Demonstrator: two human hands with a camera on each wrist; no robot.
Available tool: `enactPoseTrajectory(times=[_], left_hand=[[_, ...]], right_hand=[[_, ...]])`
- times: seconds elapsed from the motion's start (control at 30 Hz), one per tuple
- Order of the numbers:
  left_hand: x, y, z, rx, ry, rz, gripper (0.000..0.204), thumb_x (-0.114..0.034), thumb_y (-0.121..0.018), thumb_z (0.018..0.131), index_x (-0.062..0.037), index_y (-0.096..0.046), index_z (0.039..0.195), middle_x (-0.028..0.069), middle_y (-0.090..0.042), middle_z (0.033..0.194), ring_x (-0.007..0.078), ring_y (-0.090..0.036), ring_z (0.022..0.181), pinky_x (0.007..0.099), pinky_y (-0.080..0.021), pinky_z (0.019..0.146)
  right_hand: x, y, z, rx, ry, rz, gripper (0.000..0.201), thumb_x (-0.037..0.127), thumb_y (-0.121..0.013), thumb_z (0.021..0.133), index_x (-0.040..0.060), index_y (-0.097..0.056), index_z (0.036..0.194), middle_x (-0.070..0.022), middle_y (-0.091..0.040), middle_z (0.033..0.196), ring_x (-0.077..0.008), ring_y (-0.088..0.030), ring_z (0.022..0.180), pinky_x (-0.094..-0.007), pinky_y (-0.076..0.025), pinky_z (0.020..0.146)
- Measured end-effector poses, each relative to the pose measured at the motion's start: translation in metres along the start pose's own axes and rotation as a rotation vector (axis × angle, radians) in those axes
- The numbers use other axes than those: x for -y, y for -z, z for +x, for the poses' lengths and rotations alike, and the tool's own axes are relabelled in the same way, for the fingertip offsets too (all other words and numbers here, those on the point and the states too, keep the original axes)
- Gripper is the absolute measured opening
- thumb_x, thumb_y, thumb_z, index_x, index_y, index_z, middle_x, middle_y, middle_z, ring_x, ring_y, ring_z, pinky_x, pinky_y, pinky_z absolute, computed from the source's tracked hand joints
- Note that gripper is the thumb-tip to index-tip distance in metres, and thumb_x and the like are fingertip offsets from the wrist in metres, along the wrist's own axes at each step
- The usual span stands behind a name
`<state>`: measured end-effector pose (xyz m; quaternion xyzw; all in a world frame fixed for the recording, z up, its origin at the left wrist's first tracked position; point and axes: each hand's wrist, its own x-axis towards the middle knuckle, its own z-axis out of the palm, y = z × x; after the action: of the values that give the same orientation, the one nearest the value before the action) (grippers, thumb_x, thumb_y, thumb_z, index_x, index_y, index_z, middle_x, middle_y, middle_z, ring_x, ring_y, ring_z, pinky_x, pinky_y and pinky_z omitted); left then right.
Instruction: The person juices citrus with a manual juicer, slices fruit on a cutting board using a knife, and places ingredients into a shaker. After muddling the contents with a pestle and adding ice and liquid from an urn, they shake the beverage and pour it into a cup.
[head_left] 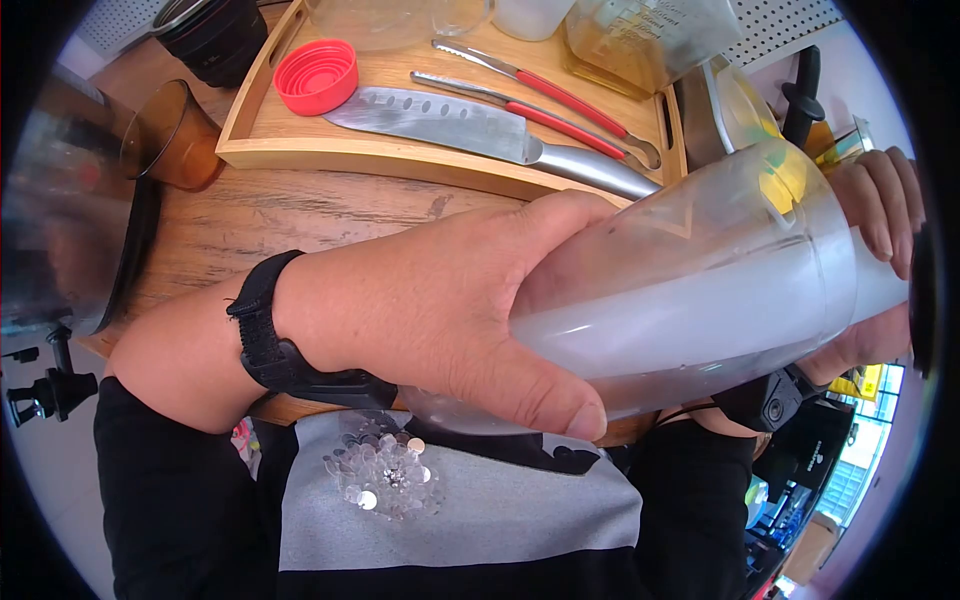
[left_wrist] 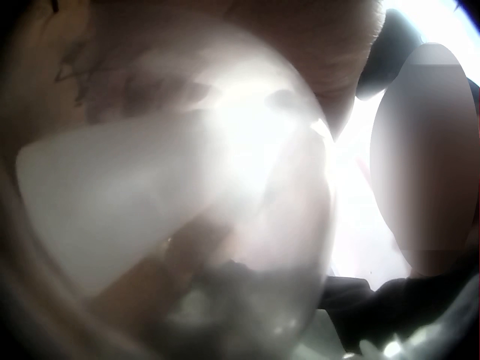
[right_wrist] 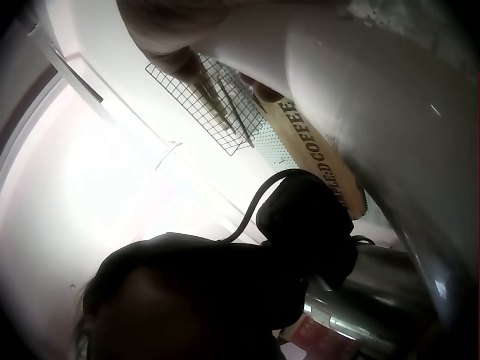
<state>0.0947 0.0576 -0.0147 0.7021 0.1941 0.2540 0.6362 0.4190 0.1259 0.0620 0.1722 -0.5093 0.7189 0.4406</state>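
Note:
A large clear container (head_left: 650,395) lies tilted across the front of the body, its rim toward the upper right. My left hand (head_left: 470,300) grips its lower part, thumb on the near side; the fingertips are hidden behind it. Inside the clear wall shows a long whitish cylinder (head_left: 680,315), also visible as a pale shape (left_wrist: 112,187) in the left wrist view. At the far right my right hand (head_left: 880,210) holds the whitish end that sticks out past the rim. The right wrist view shows part of that hand (right_wrist: 176,30) beside a pale curved surface (right_wrist: 330,67).
Behind, a wooden tray (head_left: 400,165) holds a red lid (head_left: 315,77), a large knife (head_left: 430,120), two red-handled tools (head_left: 565,125) and a container of amber liquid (head_left: 620,60). An amber glass (head_left: 175,140) and a black lens-like cup (head_left: 215,40) stand left.

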Motion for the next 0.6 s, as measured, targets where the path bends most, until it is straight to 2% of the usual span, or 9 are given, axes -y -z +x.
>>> enactPoseTrajectory(times=[0.1, 0.13, 0.2, 0.27, 0.33, 0.37, 0.4, 0.43, 0.6], left_hand=[[-0.002, -0.002, 0.0, -0.003, -0.007, 0.002, 0.099, -0.041, -0.083, 0.066, 0.0046, -0.034, 0.139, 0.0214, -0.059, 0.117, 0.0282, -0.06, 0.105, 0.0322, -0.047, 0.092], [-0.003, -0.002, 0.0, -0.006, -0.02, 0.017, 0.098, -0.04, -0.083, 0.066, 0.0047, -0.035, 0.138, 0.0212, -0.059, 0.117, 0.0279, -0.06, 0.105, 0.0321, -0.047, 0.092], [-0.001, -0.003, 0.001, -0.009, -0.033, 0.016, 0.098, -0.041, -0.083, 0.066, 0.0048, -0.035, 0.138, 0.0214, -0.059, 0.117, 0.0281, -0.06, 0.105, 0.0325, -0.047, 0.092], [-0.003, -0.002, 0.002, -0.01, -0.045, 0.016, 0.097, -0.041, -0.083, 0.066, 0.0048, -0.036, 0.137, 0.0216, -0.059, 0.117, 0.0283, -0.06, 0.105, 0.0329, -0.048, 0.092], [-0.008, 0.003, 0.002, 0.043, 0.047, 0.098, 0.118, -0.051, -0.089, 0.055, 0.0015, -0.03, 0.144, 0.0174, -0.048, 0.133, 0.0269, -0.05, 0.12, 0.0355, -0.039, 0.101], [-0.007, 0.004, 0.002, 0.044, 0.048, 0.097, 0.118, -0.051, -0.089, 0.055, 0.0015, -0.03, 0.144, 0.0174, -0.048, 0.133, 0.0269, -0.05, 0.12, 0.0355, -0.039, 0.101], [-0.004, 0.004, 0.002, -0.017, -0.06, 0.162, 0.11, -0.047, -0.086, 0.059, 0.0028, -0.033, 0.141, 0.0197, -0.054, 0.121, 0.0295, -0.055, 0.11, 0.036, -0.044, 0.094], [-0.004, 0.004, 0.002, -0.078, -0.167, 0.226, 0.101, -0.043, -0.084, 0.062, 0.0041, -0.036, 0.137, 0.022, -0.059, 0.11, 0.0321, -0.06, 0.1, 0.0364, -0.049, 0.086], [-0.005, 0.004, -0.001, -0.147, -0.262, 0.387, 0.101, -0.04, -0.085, 0.061, 0.0027, -0.035, 0.138, 0.0219, -0.057, 0.112, 0.0346, -0.059, 0.1, 0.0379, -0.049, 0.086]], right_hand=[[0.01, -0.024, -0.012, -0.216, -0.091, 0.024, 0.034, 0.016, -0.076, 0.084, 0.0096, -0.046, 0.099, -0.0061, -0.059, 0.086, -0.0194, -0.061, 0.084, -0.0249, -0.05, 0.089], [0.011, -0.02, -0.011, -0.215, -0.092, 0.024, 0.034, 0.016, -0.076, 0.084, 0.0096, -0.046, 0.099, -0.0061, -0.059, 0.086, -0.0194, -0.061, 0.084, -0.0249, -0.05, 0.089], [0.01, -0.01, -0.008, -0.067, -0.069, -0.014, 0.035, 0.011, -0.077, 0.082, 0.0099, -0.047, 0.098, -0.0056, -0.059, 0.085, -0.019, -0.061, 0.085, -0.0248, -0.05, 0.088], [0.001, -0.015, -0.002, -0.073, -0.048, -0.004, 0.033, 0.009, -0.076, 0.082, 0.0099, -0.047, 0.098, -0.0049, -0.059, 0.085, -0.0188, -0.06, 0.085, -0.0248, -0.051, 0.087], [-0.002, -0.013, 0.002, -0.081, -0.028, 0.006, 0.032, 0.007, -0.075, 0.082, 0.0099, -0.047, 0.098, -0.0043, -0.058, 0.086, -0.0185, -0.06, 0.085, -0.0249, -0.051, 0.087], [-0.002, -0.008, 0.004, 0.028, -0.009, -0.04, 0.033, 0.01, -0.077, 0.082, 0.0096, -0.048, 0.098, -0.0038, -0.058, 0.085, -0.0177, -0.06, 0.084, -0.0251, -0.051, 0.086], [-0.002, -0.006, 0.005, 0.137, 0.011, -0.088, 0.034, 0.013, -0.078, 0.081, 0.0093, -0.049, 0.098, -0.0034, -0.058, 0.085, -0.0168, -0.06, 0.083, -0.0253, -0.05, 0.085], [-0.001, -0.007, 0.005, 0.135, 0.012, -0.088, 0.034, 0.013, -0.078, 0.081, 0.0093, -0.049, 0.098, -0.0034, -0.058, 0.085, -0.0168, -0.06, 0.083, -0.0253, -0.05, 0.085], [0.012, -0.032, 0.019, 0.116, -0.001, -0.25, 0.04, 0.038, -0.061, 0.089, 0.0041, -0.052, 0.108, -0.0083, -0.06, 0.093, -0.0211, -0.06, 0.085, -0.0337, -0.048, 0.079]])
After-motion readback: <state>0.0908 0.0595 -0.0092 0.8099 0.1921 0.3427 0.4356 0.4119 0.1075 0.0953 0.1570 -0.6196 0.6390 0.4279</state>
